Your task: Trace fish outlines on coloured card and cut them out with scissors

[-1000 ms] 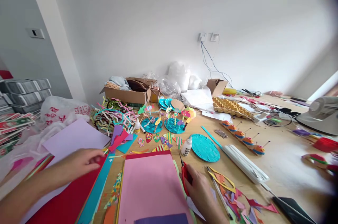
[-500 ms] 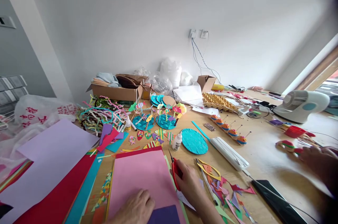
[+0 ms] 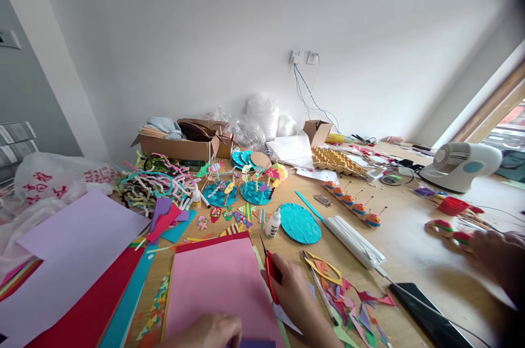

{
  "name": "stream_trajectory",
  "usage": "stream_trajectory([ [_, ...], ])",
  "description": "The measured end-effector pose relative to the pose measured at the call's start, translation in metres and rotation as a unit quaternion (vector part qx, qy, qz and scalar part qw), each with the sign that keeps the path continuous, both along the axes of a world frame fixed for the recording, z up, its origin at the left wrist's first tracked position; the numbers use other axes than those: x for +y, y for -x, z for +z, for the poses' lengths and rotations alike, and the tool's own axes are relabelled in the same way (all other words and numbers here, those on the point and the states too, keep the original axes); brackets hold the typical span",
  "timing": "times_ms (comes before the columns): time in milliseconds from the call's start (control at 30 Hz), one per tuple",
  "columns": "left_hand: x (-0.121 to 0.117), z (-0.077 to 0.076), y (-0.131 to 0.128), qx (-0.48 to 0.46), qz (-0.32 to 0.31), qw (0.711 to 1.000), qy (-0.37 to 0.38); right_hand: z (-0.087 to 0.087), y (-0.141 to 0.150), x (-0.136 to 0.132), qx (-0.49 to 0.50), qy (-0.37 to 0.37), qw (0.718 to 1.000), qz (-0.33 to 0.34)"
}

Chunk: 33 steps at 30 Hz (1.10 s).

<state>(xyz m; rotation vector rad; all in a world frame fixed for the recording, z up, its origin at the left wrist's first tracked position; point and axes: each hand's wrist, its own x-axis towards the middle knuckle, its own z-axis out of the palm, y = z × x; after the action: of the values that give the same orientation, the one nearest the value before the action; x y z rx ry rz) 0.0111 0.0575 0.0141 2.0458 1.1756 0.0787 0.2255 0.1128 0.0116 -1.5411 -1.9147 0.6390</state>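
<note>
My right hand (image 3: 293, 288) is closed round the red handles of a pair of scissors (image 3: 270, 274), whose blades point away from me, over the right edge of the paper stack. My left hand (image 3: 211, 330) is low in the view, over a pink paper sheet (image 3: 217, 282). Its bent fingers meet a purple paper piece (image 3: 256, 344), of which only a strip shows at the bottom edge. A white glue bottle (image 3: 273, 224) stands beyond the stack beside a round turquoise disc (image 3: 301, 223). Paper fish (image 3: 243, 219) lie behind the stack.
Paper scraps (image 3: 348, 304), a pen (image 3: 324, 290) and a white power strip (image 3: 355, 241) lie to the right. Coloured sheets (image 3: 82, 249) cover the left. Another person's hand (image 3: 494, 249) is at the far right, near a small fan (image 3: 463, 167). Cardboard boxes (image 3: 176, 146) stand behind.
My left hand has bent its fingers and drawn the purple paper towards me, mostly out of view. My right hand keeps the scissors in about the same place. The view has shifted slightly.
</note>
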Motion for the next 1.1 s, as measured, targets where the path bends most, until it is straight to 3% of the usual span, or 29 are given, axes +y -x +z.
stream_trajectory([
  [67,0.010,0.029,0.007,-0.094,0.050,0.994,0.017,0.002,0.001,-0.001,0.100,0.047,0.994,0.010],
  [167,0.030,0.072,0.017,-0.132,0.066,0.989,-0.017,0.011,0.000,-0.006,0.287,0.126,0.948,0.060],
  [233,0.040,0.092,0.022,-0.139,0.087,0.985,-0.047,0.022,-0.001,-0.009,0.360,0.144,0.918,0.085],
  [300,0.047,0.103,0.028,-0.144,0.107,0.981,-0.079,0.036,-0.002,-0.012,0.380,0.138,0.909,0.096],
  [400,0.053,0.107,0.034,-0.174,0.134,0.971,-0.098,0.058,0.003,-0.010,0.370,0.131,0.912,0.121],
  [533,0.056,0.106,0.043,-0.269,0.176,0.943,-0.087,0.079,0.020,0.001,0.363,0.161,0.912,0.100],
  [667,0.058,0.107,0.056,-0.432,0.281,0.857,-0.034,0.090,0.033,0.014,0.416,0.104,0.902,0.046],
  [800,0.058,0.109,0.063,-0.563,0.274,0.779,0.044,0.098,0.040,0.024,0.471,0.054,0.881,0.014],
  [867,0.057,0.111,0.061,-0.568,0.272,0.775,0.058,0.102,0.043,0.027,0.474,0.052,0.879,0.014],
  [1100,0.055,0.109,0.055,-0.463,0.315,0.828,0.011,0.104,0.052,0.036,0.424,-0.010,0.906,0.005],
])
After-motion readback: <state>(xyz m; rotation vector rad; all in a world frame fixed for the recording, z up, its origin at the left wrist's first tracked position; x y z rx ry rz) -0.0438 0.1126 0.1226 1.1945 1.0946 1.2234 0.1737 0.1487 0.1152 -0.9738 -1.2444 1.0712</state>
